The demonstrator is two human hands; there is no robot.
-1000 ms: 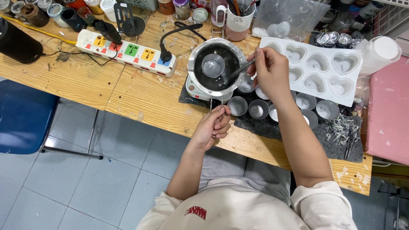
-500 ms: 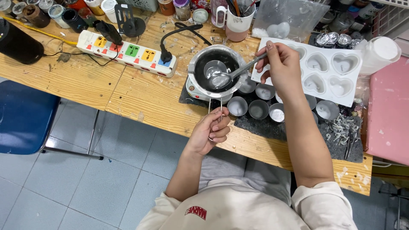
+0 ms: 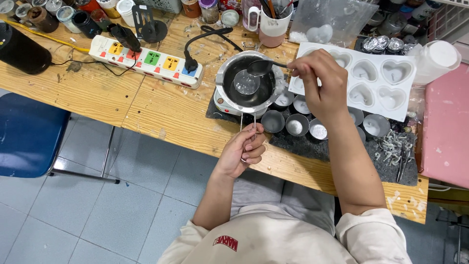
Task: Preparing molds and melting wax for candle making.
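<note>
The person wears a cream short-sleeved shirt with a small red printed mark on it. Grey trousers show just above the shirt. Both forearms are bare below the short sleeves.

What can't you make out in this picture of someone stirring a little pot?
- Spoon: what its bowl carries is too small to tell, head view.
- Pot handle: its end is hidden inside the left hand.
- Hot plate: mostly hidden under the pot.
- Small cups: some are hidden behind the right hand.
</note>
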